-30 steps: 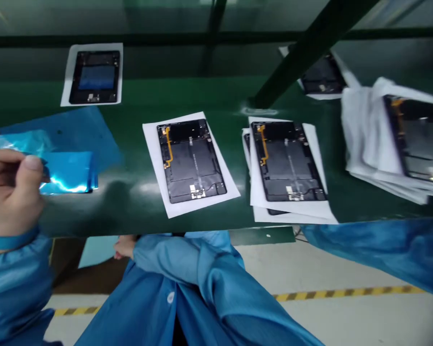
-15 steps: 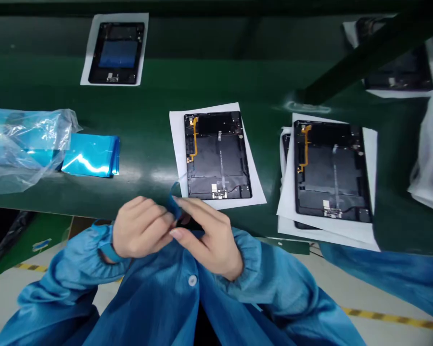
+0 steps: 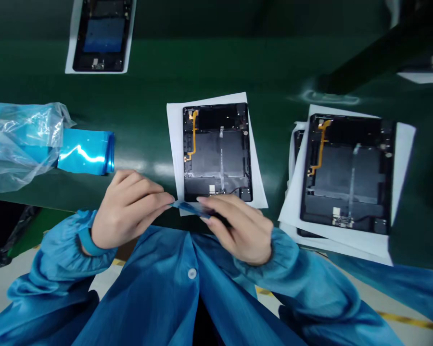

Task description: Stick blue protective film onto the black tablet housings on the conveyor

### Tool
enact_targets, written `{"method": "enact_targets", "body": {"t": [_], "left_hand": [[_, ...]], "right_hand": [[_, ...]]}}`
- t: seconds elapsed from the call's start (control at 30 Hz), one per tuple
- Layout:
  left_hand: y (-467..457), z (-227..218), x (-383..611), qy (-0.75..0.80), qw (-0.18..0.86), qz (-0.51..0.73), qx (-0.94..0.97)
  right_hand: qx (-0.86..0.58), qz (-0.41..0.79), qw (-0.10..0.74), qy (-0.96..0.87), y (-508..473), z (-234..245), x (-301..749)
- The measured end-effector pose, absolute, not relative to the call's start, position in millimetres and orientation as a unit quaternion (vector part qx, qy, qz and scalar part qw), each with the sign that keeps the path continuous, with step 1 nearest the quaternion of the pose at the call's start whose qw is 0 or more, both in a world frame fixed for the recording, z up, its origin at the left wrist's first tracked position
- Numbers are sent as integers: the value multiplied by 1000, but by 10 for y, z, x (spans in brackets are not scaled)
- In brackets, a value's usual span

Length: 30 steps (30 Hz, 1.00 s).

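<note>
Left hand [image 3: 132, 206] and right hand [image 3: 243, 228], pinched closed on the nine- and three-o'clock ends of a blue film [image 3: 189, 207] at seven o'clock of the opened device [image 3: 216, 154], should keep the film taut by its edges (smudging seems likely otherwise).

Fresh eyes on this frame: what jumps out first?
Likely the shiny blue film stack at left, at the edge of a clear plastic bag. Next, lower centre, the left hand and right hand pinch a blue strip near the middle black device, whose orange cable stands out.
</note>
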<state>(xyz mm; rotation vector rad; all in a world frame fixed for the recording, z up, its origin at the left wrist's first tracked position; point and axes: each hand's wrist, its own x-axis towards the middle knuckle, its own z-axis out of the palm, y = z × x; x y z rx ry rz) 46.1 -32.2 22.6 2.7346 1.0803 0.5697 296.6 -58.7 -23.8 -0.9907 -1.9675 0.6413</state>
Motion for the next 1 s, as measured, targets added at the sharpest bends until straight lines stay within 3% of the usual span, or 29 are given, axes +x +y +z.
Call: {"method": "enact_targets", "body": {"t": [0.13,0.23,0.33,0.4,0.47,0.7,1.0], "left_hand": [[-181,140,536,414,175,227,864],[-113,-47,624,545,183,260,776],[-121,-279,794,625,120,121,762],[-148,-401,933,612,82,2,787],[-163,-471,1037,597,57,-34,799],[-164,-494,905,572,31,5,820],[-33,-444,562,459,97,40,882]], "right_hand": [[-426,239,419,-765,-461,-164,3116],[-496,203,403,-742,-314,-182,3308],[-598,231,442,-627,-119,-318,3526],[-629,279,470,-553,9,-462,3631],[-638,318,476,-516,108,-611,3682],[-643,394,447,-481,145,-824,3557],[-632,345,437,-539,170,-771,3356]]}}
